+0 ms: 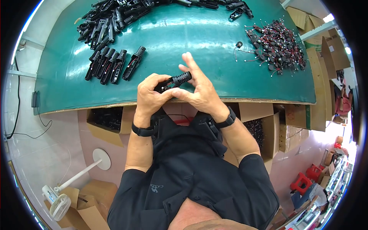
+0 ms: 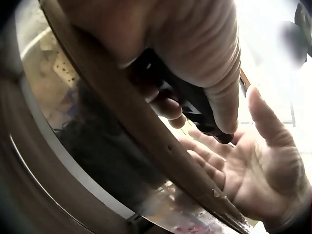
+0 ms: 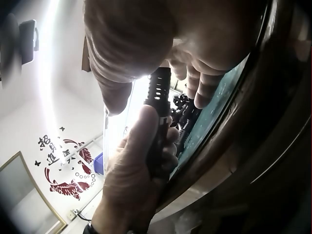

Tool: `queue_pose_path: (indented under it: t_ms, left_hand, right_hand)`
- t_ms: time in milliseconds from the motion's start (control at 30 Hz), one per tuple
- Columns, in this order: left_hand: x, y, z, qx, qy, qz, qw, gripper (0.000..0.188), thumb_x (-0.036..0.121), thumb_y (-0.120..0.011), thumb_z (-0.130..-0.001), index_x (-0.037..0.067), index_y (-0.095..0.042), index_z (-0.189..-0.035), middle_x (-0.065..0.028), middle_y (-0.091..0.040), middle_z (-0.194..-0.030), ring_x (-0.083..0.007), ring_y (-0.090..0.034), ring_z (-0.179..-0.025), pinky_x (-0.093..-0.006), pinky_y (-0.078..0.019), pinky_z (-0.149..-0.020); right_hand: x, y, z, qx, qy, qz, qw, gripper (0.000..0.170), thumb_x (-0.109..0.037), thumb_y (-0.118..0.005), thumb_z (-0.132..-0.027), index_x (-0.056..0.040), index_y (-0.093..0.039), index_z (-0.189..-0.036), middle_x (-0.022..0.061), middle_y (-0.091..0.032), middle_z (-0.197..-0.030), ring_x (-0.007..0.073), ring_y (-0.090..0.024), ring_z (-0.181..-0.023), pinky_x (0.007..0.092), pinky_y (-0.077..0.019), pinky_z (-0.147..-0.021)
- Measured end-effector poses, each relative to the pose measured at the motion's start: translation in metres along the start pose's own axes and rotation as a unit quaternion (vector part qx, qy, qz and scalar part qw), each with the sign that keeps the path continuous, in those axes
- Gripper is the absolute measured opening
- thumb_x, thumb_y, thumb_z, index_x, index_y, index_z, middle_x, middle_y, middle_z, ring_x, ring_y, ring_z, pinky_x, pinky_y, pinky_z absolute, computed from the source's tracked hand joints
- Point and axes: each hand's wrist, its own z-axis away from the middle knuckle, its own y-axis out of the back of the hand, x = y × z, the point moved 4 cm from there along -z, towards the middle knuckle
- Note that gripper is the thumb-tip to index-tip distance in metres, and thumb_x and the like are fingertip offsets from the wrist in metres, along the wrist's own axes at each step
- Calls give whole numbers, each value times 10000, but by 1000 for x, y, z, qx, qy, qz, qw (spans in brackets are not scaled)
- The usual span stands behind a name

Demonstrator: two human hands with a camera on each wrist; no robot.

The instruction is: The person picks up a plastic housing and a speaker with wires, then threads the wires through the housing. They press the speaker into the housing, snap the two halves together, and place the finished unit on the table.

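Note:
My left hand (image 1: 148, 95) grips a black plastic housing (image 1: 182, 79) with a round, slotted barrel at one end, above the table's near edge. The barrel points up and to the right, and the fingers cover much of the body. In the right wrist view the left thumb lies along the housing (image 3: 158, 90) just below the slots. My right hand (image 1: 202, 91) is beside the barrel with fingers extended and palm turned toward it. The left wrist view shows that right palm (image 2: 258, 168) spread just past the housing's lower end (image 2: 200, 109).
Several similar black housings (image 1: 115, 66) lie in a row on the green table (image 1: 172, 42), left of my hands. Behind them is a heap of black parts (image 1: 111, 21). Small round black components with red wires (image 1: 276, 48) are piled at right, one (image 1: 239, 44) apart. Cardboard boxes (image 1: 255, 111) stand below.

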Motion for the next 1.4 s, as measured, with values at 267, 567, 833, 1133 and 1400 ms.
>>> queue_pose_path:
  t_ms: [267,567,833,1133,1400]
  left_hand:
    - [-2,3,-3,-11,7,5,1000,365,174,-948,-714,16,-761,-985,-72,-706,-829,-188,-669,-724,-309,-524,-652]
    - [-5,6,0,-5,38,44,998,362,175,-943,-721,13,-759,-987,-66,-718,-851,-189,-679,-754,-307,-535,-673]
    - [-8,10,0,9,42,52,998,355,161,-944,-721,14,-760,-986,-67,-732,-874,-189,-689,-779,-308,-542,-690]
    - [-8,11,-2,13,37,55,998,360,146,-948,-712,11,-759,-986,-76,-742,-898,-195,-696,-791,-307,-545,-693]
    - [-4,10,-1,96,90,-8,991,395,107,-922,-727,12,-737,-1062,-96,-711,-908,-244,-688,-809,-340,-546,-718]
  right_hand:
    - [11,-25,-10,-26,-40,-215,975,1183,-175,-893,-869,-74,-56,-1700,249,-262,-1703,330,-440,-1488,442,-441,-1185]
    - [8,-30,-15,-32,-54,-282,957,1181,-150,-874,-885,-63,-22,-1697,274,-244,-1701,328,-428,-1494,431,-429,-1195]
    - [11,-38,-18,-23,-62,-362,930,1193,-97,-858,-890,-78,20,-1698,294,-263,-1684,327,-446,-1479,421,-416,-1201]
    - [15,-45,-16,-11,-41,-387,921,1147,-125,-844,-908,-77,-17,-1700,291,-326,-1660,346,-460,-1472,463,-413,-1204]
    - [21,-36,-18,-2,-91,-257,962,1079,-101,-822,-922,-43,-69,-1693,252,-345,-1665,320,-484,-1455,439,-432,-1187]
